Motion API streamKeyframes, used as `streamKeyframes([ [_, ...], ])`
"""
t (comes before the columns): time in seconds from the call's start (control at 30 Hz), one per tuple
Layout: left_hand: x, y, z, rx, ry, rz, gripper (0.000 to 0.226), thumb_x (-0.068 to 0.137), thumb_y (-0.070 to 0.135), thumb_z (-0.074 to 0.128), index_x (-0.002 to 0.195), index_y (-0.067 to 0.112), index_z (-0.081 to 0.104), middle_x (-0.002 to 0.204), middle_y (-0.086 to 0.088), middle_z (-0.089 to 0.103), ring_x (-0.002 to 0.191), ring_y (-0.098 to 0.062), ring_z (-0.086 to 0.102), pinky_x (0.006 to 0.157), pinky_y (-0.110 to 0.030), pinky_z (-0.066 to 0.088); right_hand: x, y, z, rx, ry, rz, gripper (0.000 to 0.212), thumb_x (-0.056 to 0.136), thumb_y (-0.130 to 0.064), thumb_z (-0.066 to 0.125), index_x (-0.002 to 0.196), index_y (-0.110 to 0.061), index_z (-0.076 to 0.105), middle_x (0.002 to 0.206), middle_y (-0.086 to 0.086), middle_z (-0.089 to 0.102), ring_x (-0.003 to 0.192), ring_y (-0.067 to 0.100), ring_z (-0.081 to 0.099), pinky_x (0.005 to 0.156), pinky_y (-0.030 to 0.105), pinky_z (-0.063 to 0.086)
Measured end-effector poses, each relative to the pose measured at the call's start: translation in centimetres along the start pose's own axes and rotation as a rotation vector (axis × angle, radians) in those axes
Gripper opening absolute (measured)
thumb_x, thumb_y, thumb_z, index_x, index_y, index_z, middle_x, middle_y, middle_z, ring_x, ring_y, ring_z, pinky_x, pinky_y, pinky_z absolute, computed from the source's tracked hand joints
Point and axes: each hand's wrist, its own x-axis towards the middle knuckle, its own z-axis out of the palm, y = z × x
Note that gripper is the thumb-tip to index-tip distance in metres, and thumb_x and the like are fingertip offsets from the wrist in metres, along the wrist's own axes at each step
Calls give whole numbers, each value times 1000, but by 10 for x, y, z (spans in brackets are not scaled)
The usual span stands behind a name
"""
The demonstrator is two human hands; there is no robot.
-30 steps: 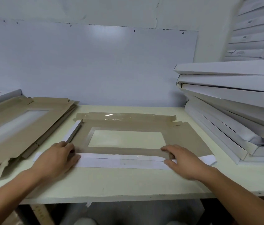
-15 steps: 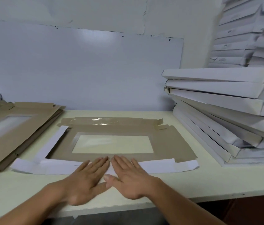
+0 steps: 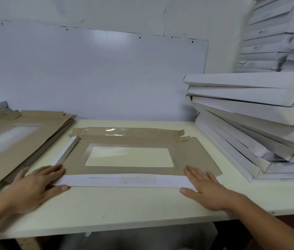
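Left hand [image 3: 36,184], right hand [image 3: 207,188] on flap [image 3: 124,181]

The box blank [image 3: 193,159] lies flat on the table [image 3: 124,210], its flap [image 3: 124,181] at 6 o'clock; the left hand [image 3: 36,183] is on the flap's 9 o'clock end, the right hand [image 3: 207,188] on its 3 o'clock end. Blank stack [image 3: 7,147] at 9 o'clock, box pile [image 3: 251,123] at 3, board [image 3: 88,78] at 12

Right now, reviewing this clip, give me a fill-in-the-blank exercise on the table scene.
1. The left hand and the right hand press flat on the ends of the folded ____ flap.
2. The window cut in the brown box blank is shaped like a ____.
3. The stack of white boxes stands to the ____ of that box blank.
Missing words: white; rectangle; right.
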Motion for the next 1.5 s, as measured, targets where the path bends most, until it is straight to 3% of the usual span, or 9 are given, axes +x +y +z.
streamKeyframes([
  [0.1, 8, 2, -8, -41, 280, 227, 72, 87, 81, 22, 112, 36, 73, 120, 13, 68, 114, -17, 60, 90, -42, 47, 0, -9, -2, -3, 204, -116, 62, 101, -61, 34, 157, -44, 15, 156, -26, 6, 146, -1, 0, 123, 38, -1],
  [0.23, 23, 10, -23, -90, 134, 113, 43, 90, 71, 29, 81, 45, 62, 88, 17, 62, 94, -12, 48, 83, -34, 40, 12, -31, -6, 16, 387, -189, 32, 104, -46, 40, 111, -32, 67, 106, -18, 54, 104, 7, 46, 92, 29, 39],
  [0.4, 42, 51, -24, 230, 7, -188, 38, 100, 52, 24, 89, 27, 50, 98, 7, 56, 103, -18, 42, 90, -41, 28, 36, -46, -21, 107, 320, -9, 30, 103, -50, 37, 106, -36, 63, 106, -16, 66, 97, 13, 59, 77, 31, 44],
  [0.6, 57, 127, 0, 42, -45, 56, 56, 104, 43, 20, 155, 20, 15, 158, 2, 26, 146, -16, 20, 119, -49, 7, 70, -93, -17, -23, 200, -93, 45, 107, -38, 22, 149, -36, 37, 132, 5, 47, 125, 27, 40, 105, 44, 32],
  [0.8, 76, 173, 9, -96, -257, 191, 74, 94, 68, 4, 156, 29, -9, 162, 13, -15, 148, -5, -16, 121, -44, -7, 97, -133, 2, -22, -6, -114, 61, 103, -56, 9, 158, -35, -7, 167, -9, -13, 153, 18, -15, 121, 55, -7],
  [1.1, 60, 49, -7, -75, -341, -74, 99, 69, 81, -10, 154, 32, -13, 160, 17, -19, 145, -1, -20, 121, -39, -9, 67, -16, -14, -29, -23, 128, 63, 104, -55, 7, 158, -31, -14, 165, -11, -20, 152, 13, -17, 122, 48, -8],
  [1.27, 58, 46, 1, -43, -276, -145, 92, 78, 83, -1, 155, 33, -9, 161, 19, -15, 148, -6, -18, 119, -49, -11, 45, 8, -14, 14, 150, 39, 57, 104, -55, 24, 157, -36, 19, 164, -10, 15, 150, 15, 9, 120, 38, 12],
  [1.33, 56, 53, 4, 3, -186, -182, 81, 88, 76, 4, 156, 32, -6, 163, 14, -11, 150, -11, -14, 117, -55, -7, 30, 15, -23, 13, 251, -11, 39, 98, -59, 38, 130, -41, 52, 131, -14, 47, 124, 10, 39, 100, 29, 32],
  [1.5, 34, 108, -12, 95, 158, -96, 64, 100, 47, 20, 154, 33, -10, 164, 0, -12, 151, -25, -5, 117, -53, 16, 12, -12, -48, -89, 66, -92, 28, 94, -50, 53, 84, -24, 55, 80, -7, 58, 71, 7, 51, 63, 24, 38],
])
